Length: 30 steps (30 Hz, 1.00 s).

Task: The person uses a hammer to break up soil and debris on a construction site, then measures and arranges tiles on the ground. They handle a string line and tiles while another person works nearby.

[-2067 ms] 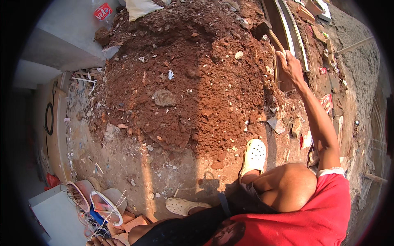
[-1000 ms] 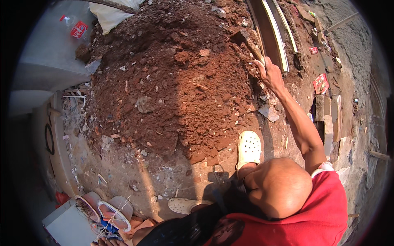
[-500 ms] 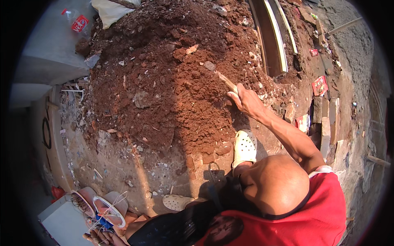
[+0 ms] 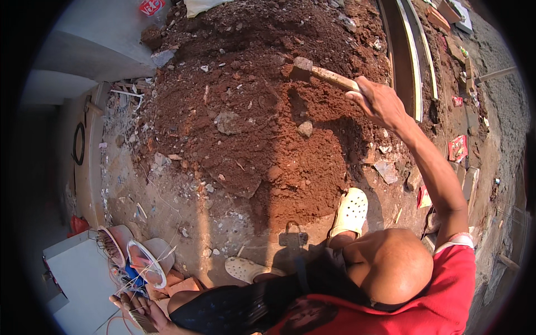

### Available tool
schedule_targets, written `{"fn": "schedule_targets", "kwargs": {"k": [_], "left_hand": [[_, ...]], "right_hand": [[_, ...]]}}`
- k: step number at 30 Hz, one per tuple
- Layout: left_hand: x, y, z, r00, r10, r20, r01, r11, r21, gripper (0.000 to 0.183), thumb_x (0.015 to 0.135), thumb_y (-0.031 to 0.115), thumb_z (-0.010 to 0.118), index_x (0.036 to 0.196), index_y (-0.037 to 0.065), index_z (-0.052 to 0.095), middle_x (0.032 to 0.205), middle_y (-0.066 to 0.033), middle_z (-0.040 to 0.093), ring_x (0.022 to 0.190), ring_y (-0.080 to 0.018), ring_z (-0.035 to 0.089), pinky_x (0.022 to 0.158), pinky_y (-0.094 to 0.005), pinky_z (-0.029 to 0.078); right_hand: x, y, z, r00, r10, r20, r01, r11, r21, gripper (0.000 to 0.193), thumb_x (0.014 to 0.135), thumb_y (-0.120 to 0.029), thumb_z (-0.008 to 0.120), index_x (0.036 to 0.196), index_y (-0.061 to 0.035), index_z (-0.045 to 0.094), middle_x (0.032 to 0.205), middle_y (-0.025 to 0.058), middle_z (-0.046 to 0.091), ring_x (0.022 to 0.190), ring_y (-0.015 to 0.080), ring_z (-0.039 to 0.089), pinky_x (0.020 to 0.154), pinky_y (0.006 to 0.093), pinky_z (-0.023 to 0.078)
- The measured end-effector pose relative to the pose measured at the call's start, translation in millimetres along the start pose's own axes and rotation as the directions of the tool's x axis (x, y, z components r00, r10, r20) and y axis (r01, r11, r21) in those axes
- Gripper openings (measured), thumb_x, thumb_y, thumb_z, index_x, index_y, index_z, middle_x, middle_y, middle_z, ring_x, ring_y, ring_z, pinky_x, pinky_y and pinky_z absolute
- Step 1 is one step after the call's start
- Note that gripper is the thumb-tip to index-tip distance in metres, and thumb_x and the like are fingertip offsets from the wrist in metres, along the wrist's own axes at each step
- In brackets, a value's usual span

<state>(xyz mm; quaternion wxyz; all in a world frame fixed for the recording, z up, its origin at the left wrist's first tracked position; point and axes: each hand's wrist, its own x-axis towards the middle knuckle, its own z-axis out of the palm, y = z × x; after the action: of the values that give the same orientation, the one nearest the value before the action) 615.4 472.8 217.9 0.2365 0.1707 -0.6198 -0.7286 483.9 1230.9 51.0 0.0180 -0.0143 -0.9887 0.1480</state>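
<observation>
My right hand grips the wooden handle of a hammer. The hammer's blocky, soil-dusted head points left, over a heap of reddish-brown soil. A pale stone lies on the heap below the hammer. At the lower left, my left hand is curled beside two buckets. A flat, ridged, brownish piece shows against its fingers, too unclear to name. Thin pale strings cross near that hand.
My feet wear cream clogs at the heap's near edge. Orange bricks lie near the left hand, by a pale board. Long boards edge a trench at the far right. Stones and litter dot the ground; a pale wall block stands far left.
My right hand has moved right and slightly up with the hammer, whose head now shows plainly. The scene has shifted right and partly up in view. The left hand stays by the buckets.
</observation>
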Motion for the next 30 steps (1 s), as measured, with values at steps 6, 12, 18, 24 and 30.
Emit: {"fn": "schedule_targets", "kwargs": {"k": [6,12,18,24,30], "left_hand": [[-25.0,7.0,48.5,0.992,-0.030,0.122,0.036,0.998,-0.054,0.059,0.100,0.008,0.056,0.157,0.012,0.038,0.130,-0.0157,0.055,0.119,-0.0226,0.057,0.095,-0.0332,0.050],[-22.0,9.8,5.3,0.866,0.075,0.494,-0.021,0.993,-0.115,0.060,0.103,0.005,0.049,0.159,0.010,0.030,0.142,-0.0187,0.051,0.132,-0.0260,0.051,0.107,-0.0376,0.045],[-20.2,8.0,8.5,0.863,0.057,0.503,0.121,0.942,-0.314,0.055,0.104,0.012,0.049,0.156,0.007,0.030,0.140,-0.0145,0.045,0.123,-0.0266,0.041,0.102,-0.0406,0.036],[-46.2,11.9,57.2,0.982,0.116,-0.149,-0.142,0.974,-0.176,0.038,0.105,0.008,0.046,0.142,0.004,0.042,0.091,-0.0077,0.055,0.053,-0.0101,0.039,0.045,-0.0230,0.034],[-48.9,13.6,24.8,0.994,0.106,-0.018,-0.107,0.962,-0.251,0.040,0.110,0.014,0.041,0.149,0.006,0.042,0.099,-0.0114,0.059,0.056,-0.0092,0.041,0.047,-0.0219,0.039]], "right_hand": [[114.3,72.5,32.5,1.000,0.003,0.013,-0.002,0.994,-0.105,0.057,0.105,-0.058,0.044,0.085,-0.0050,0.044,0.055,0.0122,0.044,0.049,0.0227,0.040,0.050,0.0438,0.040],[101.5,23.7,56.0,0.971,-0.061,0.229,0.033,0.992,0.125,0.059,0.105,-0.058,0.043,0.089,-0.0023,0.052,0.055,0.0134,0.055,0.048,0.0242,0.049,0.051,0.0452,0.044],[16.1,-58.2,40.7,0.943,-0.038,0.331,0.032,0.999,0.025,0.048,0.107,-0.047,0.047,0.088,-0.0025,0.043,0.052,0.0139,0.049,0.044,0.0267,0.047,0.044,0.0457,0.040],[21.5,-70.7,0.5,0.945,-0.140,0.295,0.182,0.976,-0.120,0.049,0.104,-0.052,0.047,0.087,-0.0065,0.041,0.056,0.0109,0.051,0.044,0.0231,0.043,0.043,0.0434,0.038],[155.3,-11.5,2.6,0.994,-0.111,-0.006,0.109,0.982,-0.155,0.051,0.105,-0.051,0.046,0.090,-0.0033,0.044,0.062,0.0158,0.056,0.049,0.0302,0.051,0.049,0.0453,0.043]]}}
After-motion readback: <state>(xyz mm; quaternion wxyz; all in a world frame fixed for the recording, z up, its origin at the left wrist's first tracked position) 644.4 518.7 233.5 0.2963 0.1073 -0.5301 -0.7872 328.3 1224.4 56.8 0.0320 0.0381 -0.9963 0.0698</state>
